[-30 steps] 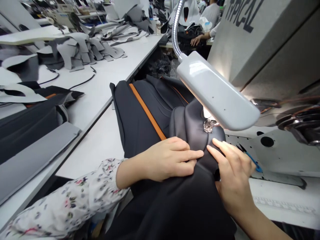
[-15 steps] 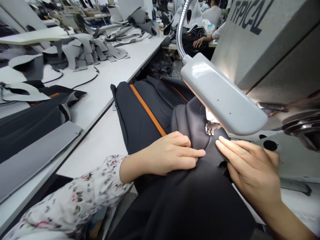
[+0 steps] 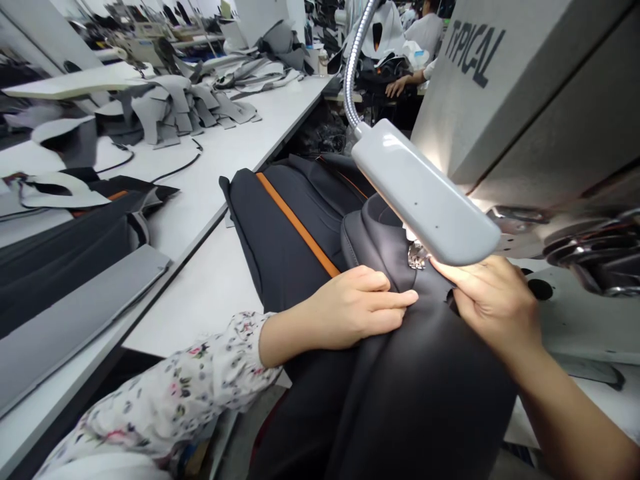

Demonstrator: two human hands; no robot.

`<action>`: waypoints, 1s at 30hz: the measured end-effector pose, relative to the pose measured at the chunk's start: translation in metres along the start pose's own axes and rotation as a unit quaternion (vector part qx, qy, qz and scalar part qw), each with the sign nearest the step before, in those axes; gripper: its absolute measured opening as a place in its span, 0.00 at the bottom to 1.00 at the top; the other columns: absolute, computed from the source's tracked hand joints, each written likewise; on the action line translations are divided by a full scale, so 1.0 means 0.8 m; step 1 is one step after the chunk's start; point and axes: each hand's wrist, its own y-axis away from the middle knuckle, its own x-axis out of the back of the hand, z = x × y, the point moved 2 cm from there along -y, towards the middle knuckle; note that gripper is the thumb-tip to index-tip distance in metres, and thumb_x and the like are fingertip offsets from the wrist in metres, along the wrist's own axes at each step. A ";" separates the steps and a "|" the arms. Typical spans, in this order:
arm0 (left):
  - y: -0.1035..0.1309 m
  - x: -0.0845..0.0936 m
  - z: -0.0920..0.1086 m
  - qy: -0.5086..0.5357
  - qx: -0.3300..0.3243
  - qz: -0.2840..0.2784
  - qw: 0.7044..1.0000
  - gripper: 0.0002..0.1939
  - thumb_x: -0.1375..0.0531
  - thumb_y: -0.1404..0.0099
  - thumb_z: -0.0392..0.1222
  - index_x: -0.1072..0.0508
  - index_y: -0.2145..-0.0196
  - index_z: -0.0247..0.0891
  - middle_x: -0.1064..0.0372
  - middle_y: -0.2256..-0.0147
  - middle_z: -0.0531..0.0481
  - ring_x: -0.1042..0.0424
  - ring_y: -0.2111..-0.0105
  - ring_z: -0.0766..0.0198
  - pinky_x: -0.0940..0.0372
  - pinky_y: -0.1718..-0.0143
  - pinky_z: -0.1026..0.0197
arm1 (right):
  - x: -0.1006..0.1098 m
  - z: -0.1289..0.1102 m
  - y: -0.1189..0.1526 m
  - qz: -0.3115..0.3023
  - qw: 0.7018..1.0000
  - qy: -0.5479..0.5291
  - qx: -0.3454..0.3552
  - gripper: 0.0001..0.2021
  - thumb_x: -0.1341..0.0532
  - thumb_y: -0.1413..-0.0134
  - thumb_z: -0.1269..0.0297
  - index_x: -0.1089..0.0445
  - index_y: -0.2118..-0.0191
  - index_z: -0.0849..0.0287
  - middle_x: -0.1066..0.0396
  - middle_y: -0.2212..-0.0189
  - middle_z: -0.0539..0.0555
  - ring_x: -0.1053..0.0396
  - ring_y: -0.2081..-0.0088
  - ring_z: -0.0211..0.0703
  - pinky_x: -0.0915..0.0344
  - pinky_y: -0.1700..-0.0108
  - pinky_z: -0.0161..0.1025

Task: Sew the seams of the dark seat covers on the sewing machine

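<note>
A dark leather-like seat cover [image 3: 430, 373] with an orange stripe [image 3: 299, 227] lies under the sewing machine's presser foot [image 3: 417, 256] and drapes down toward me. My left hand [image 3: 345, 310] rests on it, left of and below the foot. Its index finger stretches along the material; the other fingers curl in a fold, and the thumb is hidden. On the right, my right hand [image 3: 493, 300] is closed on the cover's edge, fingertips close beside the foot. The lamp covers part of the needle area.
A lamp [image 3: 425, 193] on a flexible neck hangs before the machine body [image 3: 463, 107]. To the left, a white table [image 3: 220, 150] bears grey cut pieces [image 3: 170, 107] and a dark panel stack [image 3: 75, 227]. A co-worker's hand [image 3: 399, 85] shows at the back.
My right hand has moved up toward the presser foot, its fingers now partly behind the lamp. My left hand has shifted slightly right with the cover. The view has shifted a little.
</note>
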 end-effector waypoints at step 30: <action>-0.007 -0.011 0.082 -0.073 0.026 -0.038 0.996 0.07 0.42 0.32 0.32 0.36 0.68 0.38 0.23 0.47 0.29 0.21 0.45 0.48 0.32 0.34 0.48 | -0.092 0.075 0.011 -0.047 0.965 -0.117 -0.229 0.14 0.46 0.45 0.66 0.28 0.79 0.56 0.31 0.81 0.54 0.32 0.74 0.44 0.36 0.66 0.39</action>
